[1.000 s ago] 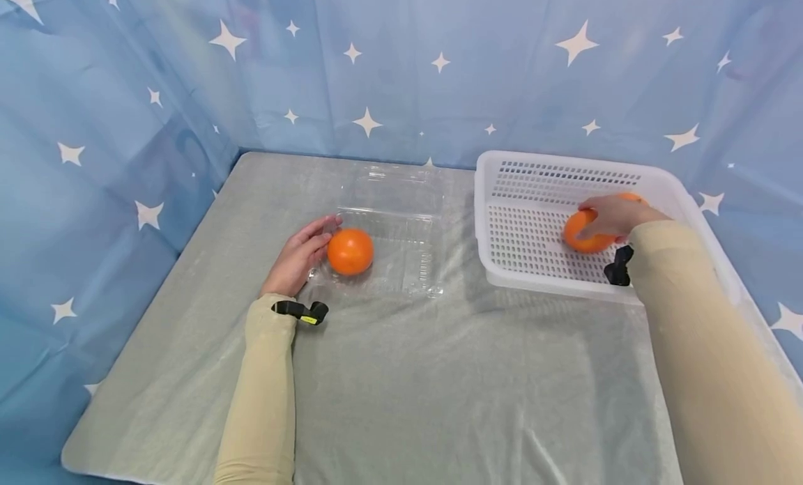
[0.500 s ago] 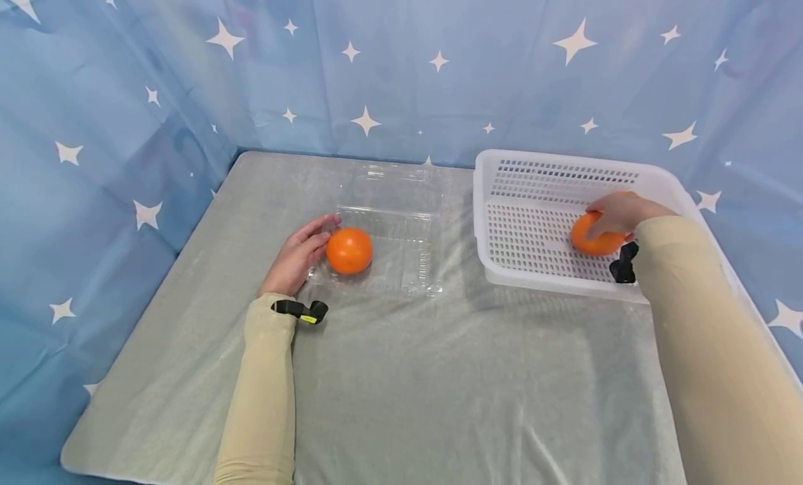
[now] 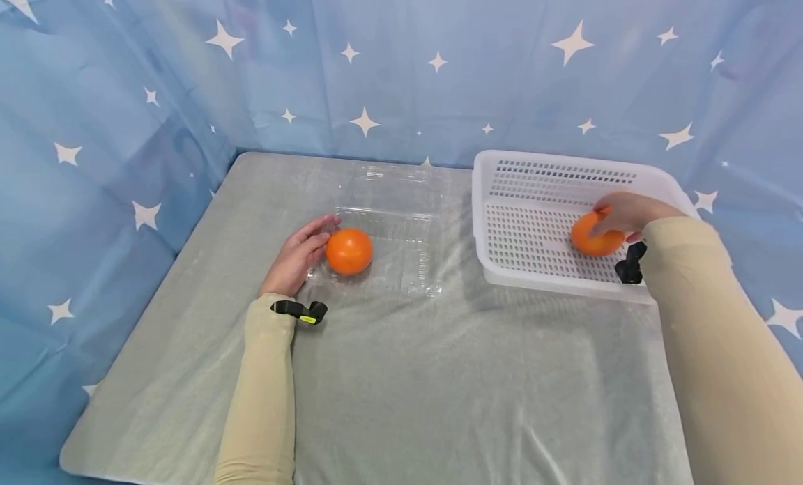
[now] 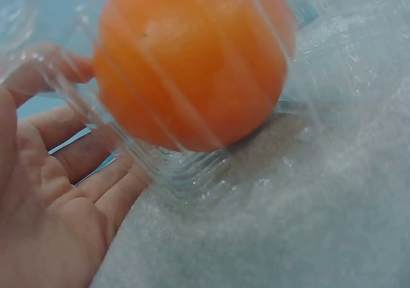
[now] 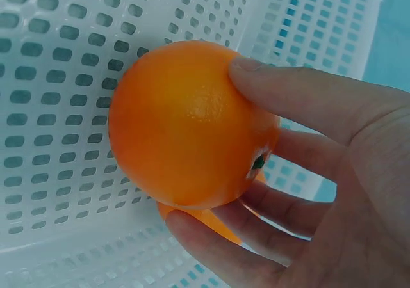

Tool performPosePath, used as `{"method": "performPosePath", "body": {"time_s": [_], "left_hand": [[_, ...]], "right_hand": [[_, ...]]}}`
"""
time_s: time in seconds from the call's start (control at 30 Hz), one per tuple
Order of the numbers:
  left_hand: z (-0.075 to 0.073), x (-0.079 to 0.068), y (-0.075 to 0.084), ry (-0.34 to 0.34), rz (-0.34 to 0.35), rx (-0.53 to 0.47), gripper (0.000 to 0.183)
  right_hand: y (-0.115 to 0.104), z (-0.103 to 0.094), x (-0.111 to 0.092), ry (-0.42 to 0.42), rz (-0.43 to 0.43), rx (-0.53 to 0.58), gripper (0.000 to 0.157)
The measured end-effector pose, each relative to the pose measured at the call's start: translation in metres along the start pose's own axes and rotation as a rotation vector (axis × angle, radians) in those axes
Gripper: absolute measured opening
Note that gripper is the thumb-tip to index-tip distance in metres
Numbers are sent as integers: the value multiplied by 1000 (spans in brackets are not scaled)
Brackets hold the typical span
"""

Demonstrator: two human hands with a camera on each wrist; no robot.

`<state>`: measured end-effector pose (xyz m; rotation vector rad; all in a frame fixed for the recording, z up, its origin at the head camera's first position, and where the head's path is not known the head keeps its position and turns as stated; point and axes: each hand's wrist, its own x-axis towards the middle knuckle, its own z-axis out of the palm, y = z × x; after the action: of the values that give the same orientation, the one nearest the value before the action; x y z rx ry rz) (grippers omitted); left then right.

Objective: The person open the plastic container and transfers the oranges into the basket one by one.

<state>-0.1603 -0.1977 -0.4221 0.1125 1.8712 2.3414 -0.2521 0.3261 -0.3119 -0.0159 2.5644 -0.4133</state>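
Observation:
An orange point(image 3: 348, 251) sits in the left part of a clear plastic clamshell box point(image 3: 401, 265), its lid folded back toward the curtain. My left hand point(image 3: 295, 260) rests at the box's left side, with loosely extended fingers against the wall beside the fruit; the left wrist view shows this orange point(image 4: 195, 64) through the plastic. In the white basket, my right hand point(image 3: 630, 213) holds another orange point(image 3: 592, 235). The right wrist view shows my thumb on top of this orange point(image 5: 186, 121) and fingers around its stem side. Part of a further orange point(image 5: 208, 223) shows beneath it.
The white perforated basket point(image 3: 564, 284) stands at the back right of the grey cloth-covered table point(image 3: 452, 380). A blue star-patterned curtain point(image 3: 401, 67) borders the back and left. Black wrist cameras sit on both sleeves.
My right hand has shifted slightly to the right with its orange inside the basket. The further orange behind it is now hidden in the head view. The left hand stays in place.

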Motion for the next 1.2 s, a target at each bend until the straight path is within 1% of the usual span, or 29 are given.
{"method": "performPosePath", "body": {"time_s": [0.17,0.43,0.63,0.77,0.9,1.03,1.13,1.2], "left_hand": [[0,1,2,2,12,0,45],[0,3,5,10,11,18,45],[0,5,7,6,14,17,45],[0,4,5,-4,19,4,46],[-1,-2,1,-15,-1,0,46],[-3,-7,0,-14,-12,-3,46],[-2,-7,0,-26,9,-9,46],[-1,-5,0,-33,24,-11,47]], "right_hand": [[-4,-5,-1,-4,0,21,72],[-7,-11,-3,3,-10,-17,68],[-7,-14,-4,9,-6,-9,68],[-5,-13,-6,22,-16,-5,67],[-3,-6,-8,10,-25,-14,68],[-7,-3,-9,6,-61,-71,68],[-9,-7,-12,39,-86,-129,67],[-10,-11,-14,56,-89,-145,67]]}}
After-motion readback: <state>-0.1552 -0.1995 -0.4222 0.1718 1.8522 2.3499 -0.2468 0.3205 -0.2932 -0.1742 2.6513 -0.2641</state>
